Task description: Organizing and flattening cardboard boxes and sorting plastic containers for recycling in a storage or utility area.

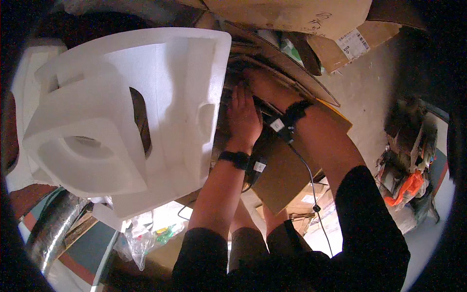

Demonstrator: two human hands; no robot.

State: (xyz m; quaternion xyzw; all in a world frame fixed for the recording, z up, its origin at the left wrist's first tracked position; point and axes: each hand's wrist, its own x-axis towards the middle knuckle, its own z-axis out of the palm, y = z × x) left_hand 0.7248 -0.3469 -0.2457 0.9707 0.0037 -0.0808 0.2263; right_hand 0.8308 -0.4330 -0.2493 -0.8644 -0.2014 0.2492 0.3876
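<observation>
A large white molded foam piece (182, 91) fills the left of the view, beside my left hand (243, 115). That hand lies with its fingers stretched forward over dark, folded cardboard; what is beneath the palm is hidden. My right forearm reaches into the shadow among the cardboard layers (288, 73), and its hand cannot be made out there. Both wrists wear black bands. Near the right wristband is a black device with a white label (277, 125), from which a thin black cable (310, 171) runs down. Another white label (259, 166) sits on a black part by my left wrist.
Cardboard boxes (292, 14) stand at the top. A roll in shiny plastic wrap (58, 226) lies at the lower left, near clear plastic bags (140, 241). At the right is a heap with an orange bag (408, 188). A cardboard flap (281, 175) lies between my arms.
</observation>
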